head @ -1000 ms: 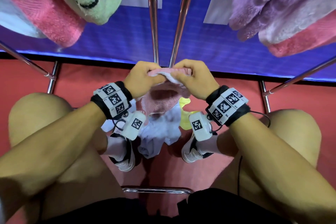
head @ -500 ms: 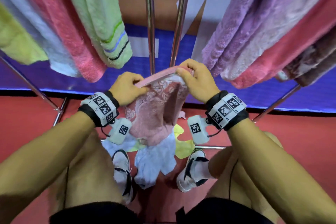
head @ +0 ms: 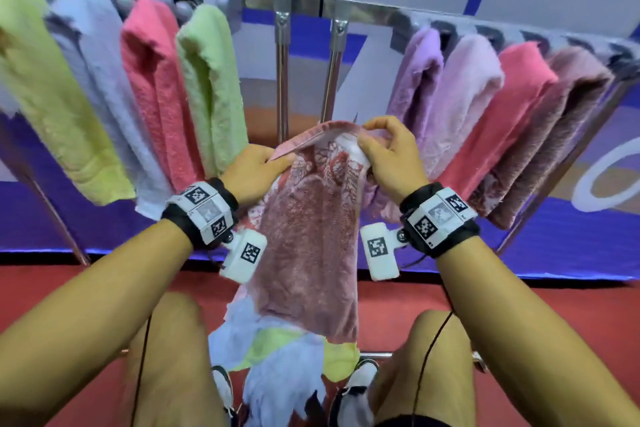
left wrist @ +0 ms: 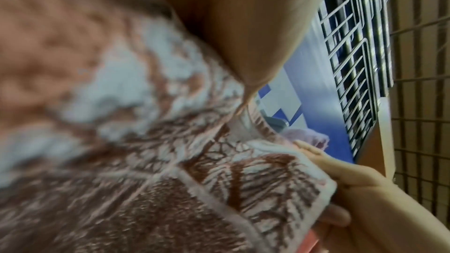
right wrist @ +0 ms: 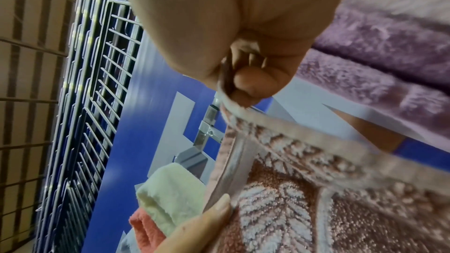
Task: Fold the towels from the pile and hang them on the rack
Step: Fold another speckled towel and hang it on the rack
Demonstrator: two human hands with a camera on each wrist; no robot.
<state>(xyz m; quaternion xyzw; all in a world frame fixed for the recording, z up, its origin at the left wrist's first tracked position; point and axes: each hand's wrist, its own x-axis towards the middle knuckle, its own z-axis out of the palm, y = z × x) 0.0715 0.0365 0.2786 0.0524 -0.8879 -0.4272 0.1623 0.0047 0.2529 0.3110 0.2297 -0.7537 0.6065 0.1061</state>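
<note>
Eight folded towels already hang on the rack (head: 313, 7). Just below it, the left hand (head: 251, 172) and right hand (head: 393, 154) each pinch the top edge of a hanging pink patterned towel (head: 308, 243). Beneath it, the pile (head: 277, 354) on the floor awaits folding.

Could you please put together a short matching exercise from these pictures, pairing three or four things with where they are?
Things:
1. patterned pink towel
2. light green towel
3. purple towel
4. pile of towels

Places:
A. on the floor between the feet
B. held up by the left hand and right hand
C. hanging left of the rack's middle posts
D. hanging right of the rack's middle posts

Pairs: 1-B, 2-C, 3-D, 4-A
</note>
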